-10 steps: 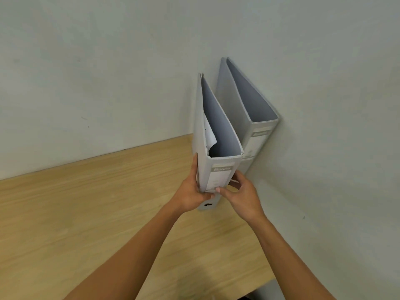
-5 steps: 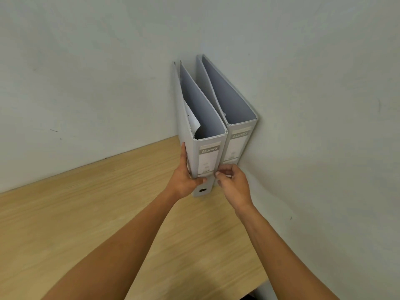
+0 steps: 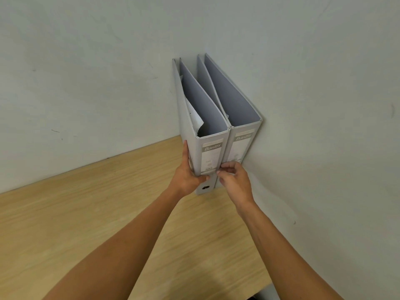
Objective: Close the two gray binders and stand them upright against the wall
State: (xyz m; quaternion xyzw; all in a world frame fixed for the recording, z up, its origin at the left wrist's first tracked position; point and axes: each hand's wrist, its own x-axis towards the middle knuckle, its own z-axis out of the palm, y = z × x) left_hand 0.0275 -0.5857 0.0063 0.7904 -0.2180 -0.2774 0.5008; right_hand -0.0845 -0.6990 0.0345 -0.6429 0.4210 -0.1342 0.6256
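Observation:
Two gray binders stand upright side by side in the corner of a wooden table. The right binder rests against the right wall. The left binder touches it, spine toward me, with loose white paper showing at its top. My left hand grips the left binder's left cover and lower spine. My right hand pinches the lower right edge of that spine, where the two binders meet. Both binders are closed.
Pale walls meet in the corner behind the binders. The table's front edge ends near the right wall at the bottom.
The left binder has moved right and back until it touches the right binder in the corner. Both hands stayed on its lower spine.

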